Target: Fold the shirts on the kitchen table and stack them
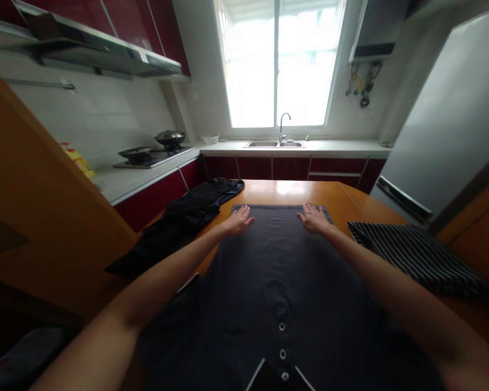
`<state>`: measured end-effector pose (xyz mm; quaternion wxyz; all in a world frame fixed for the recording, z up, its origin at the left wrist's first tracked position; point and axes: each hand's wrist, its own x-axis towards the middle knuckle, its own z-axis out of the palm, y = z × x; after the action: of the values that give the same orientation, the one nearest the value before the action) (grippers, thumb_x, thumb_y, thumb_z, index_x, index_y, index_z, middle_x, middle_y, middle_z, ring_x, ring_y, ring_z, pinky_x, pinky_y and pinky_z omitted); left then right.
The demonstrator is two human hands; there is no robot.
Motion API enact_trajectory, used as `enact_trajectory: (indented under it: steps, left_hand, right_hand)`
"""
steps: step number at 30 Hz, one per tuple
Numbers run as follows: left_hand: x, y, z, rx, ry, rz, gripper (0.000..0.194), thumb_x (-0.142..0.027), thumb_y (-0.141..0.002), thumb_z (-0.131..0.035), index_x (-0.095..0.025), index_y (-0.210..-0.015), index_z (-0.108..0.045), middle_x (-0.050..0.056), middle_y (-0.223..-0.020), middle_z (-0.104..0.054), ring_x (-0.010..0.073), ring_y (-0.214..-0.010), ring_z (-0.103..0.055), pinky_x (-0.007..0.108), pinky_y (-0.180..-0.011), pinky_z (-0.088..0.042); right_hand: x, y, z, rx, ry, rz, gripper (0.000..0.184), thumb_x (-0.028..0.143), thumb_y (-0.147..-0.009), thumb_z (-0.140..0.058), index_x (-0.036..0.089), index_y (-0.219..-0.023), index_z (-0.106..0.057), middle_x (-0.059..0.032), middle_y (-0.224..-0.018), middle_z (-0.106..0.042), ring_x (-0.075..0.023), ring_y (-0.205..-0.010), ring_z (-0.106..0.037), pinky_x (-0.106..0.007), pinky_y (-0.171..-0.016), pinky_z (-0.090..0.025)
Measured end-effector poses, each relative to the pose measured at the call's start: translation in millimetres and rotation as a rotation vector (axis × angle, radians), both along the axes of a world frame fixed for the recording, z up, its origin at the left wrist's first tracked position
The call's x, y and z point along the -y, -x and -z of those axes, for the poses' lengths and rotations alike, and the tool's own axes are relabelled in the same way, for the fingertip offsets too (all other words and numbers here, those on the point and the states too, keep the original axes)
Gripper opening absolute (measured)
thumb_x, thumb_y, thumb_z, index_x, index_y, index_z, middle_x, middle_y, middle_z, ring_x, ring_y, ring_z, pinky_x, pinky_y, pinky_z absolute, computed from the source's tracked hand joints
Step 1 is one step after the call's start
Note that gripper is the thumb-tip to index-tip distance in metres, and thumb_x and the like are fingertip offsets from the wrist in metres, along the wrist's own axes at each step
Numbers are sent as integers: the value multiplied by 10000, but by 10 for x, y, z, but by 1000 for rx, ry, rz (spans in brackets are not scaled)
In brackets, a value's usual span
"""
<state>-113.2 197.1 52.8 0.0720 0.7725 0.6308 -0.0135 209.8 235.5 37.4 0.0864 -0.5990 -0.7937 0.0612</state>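
A dark navy polo shirt (277, 271) lies spread flat on the orange wooden table (293, 191), collar and white buttons toward me, hem at the far side. My left hand (239, 221) rests flat with fingers stretched out on the shirt's far left part near the hem. My right hand (313, 218) lies flat and open on the far right part near the hem. Both arms reach forward along the shirt's sides. Neither hand grips anything.
A crumpled black garment (187, 222) lies on the table's left corner. A folded dark striped cloth (411, 252) sits at the right. Beyond are a counter with sink (274, 144), a stove with pans (155, 153), and a grey fridge (444, 130) at right.
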Motion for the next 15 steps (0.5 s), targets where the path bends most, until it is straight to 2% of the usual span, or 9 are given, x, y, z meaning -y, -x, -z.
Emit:
enact_trajectory:
  steps: [2,5,8,11,15]
  left_hand:
    - [324,-156,-38,33,36,120,705,-513,-1024,-293,-66,-1568,-267,184,-1643,-199,266,-1540,-153,415,-1223,-166]
    - [909,-269,-90,122,65,281,697,-550,-1015,-342,-112,-1557,-313,181,-1633,-243,292,-1530,-192,444,-1222,-173]
    - [1482,-330,-110,161,123,337,671,-543,-1015,-371,-134,-1546,-340,176,-1627,-280,304,-1521,-222,456,-1219,-202]
    - [1911,-420,-74,137,181,327,675,-519,-1017,-376,-129,-1563,-300,186,-1635,-250,323,-1521,-214,499,-1209,-218]
    - [2209,-492,45,111,161,249,718,-517,-1019,-365,-118,-1594,-209,189,-1658,-135,332,-1540,-114,542,-1215,-163]
  right_hand:
    - [324,201,-103,-27,-29,-121,685,439,-1033,-317,34,-1580,-234,-196,-1656,-160,-276,-1546,-111,-519,-1236,-86]
    - [901,395,-233,-100,-66,-317,686,436,-1016,-335,62,-1584,-247,-174,-1656,-187,-277,-1544,-131,-532,-1234,-116]
    - [1396,514,-286,-167,-78,-451,670,413,-1008,-361,90,-1586,-258,-158,-1651,-225,-253,-1540,-161,-488,-1237,-141]
    - [1672,647,-229,-202,-82,-480,641,364,-1007,-363,92,-1581,-275,-163,-1647,-236,-248,-1539,-169,-479,-1235,-145]
    - [1780,846,-23,-202,7,-456,648,376,-998,-405,82,-1567,-305,-186,-1647,-214,-280,-1542,-143,-524,-1227,-131]
